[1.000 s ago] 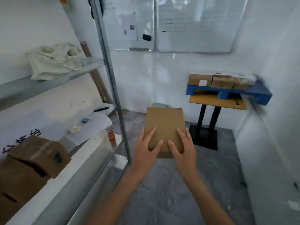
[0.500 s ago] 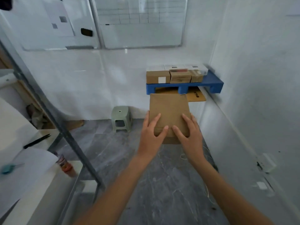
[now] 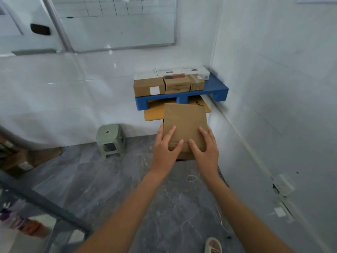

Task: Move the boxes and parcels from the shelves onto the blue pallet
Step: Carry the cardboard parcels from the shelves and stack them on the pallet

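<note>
At the bottom edge of your view, the toe of a shoe (image 3: 213,245) showed on the grey marbled floor (image 3: 113,189), with a thin loop of pale string (image 3: 193,178) lying just beyond it. Your two bare forearms reached forward from there. Your left hand (image 3: 165,148) and right hand (image 3: 206,148) both lay on top of a flat brown parcel (image 3: 185,125), fingers spread over its upper face and thumbs angled toward each other, so you were grasping the parcel between both hands and carrying it in the air. To the left, a small green stool (image 3: 109,139) stood against the white wall, and a grey shelf frame (image 3: 42,203) crossed the lower left corner. Beyond the parcel, an orange board (image 3: 153,114) sat beneath the blue pallet (image 3: 215,88), which was raised in the corner of the room. Three brown boxes (image 3: 149,87) stood in a row on the pallet, with white boxes (image 3: 168,72) behind them. Farthest off, a whiteboard (image 3: 116,30) hung on the back wall.
</note>
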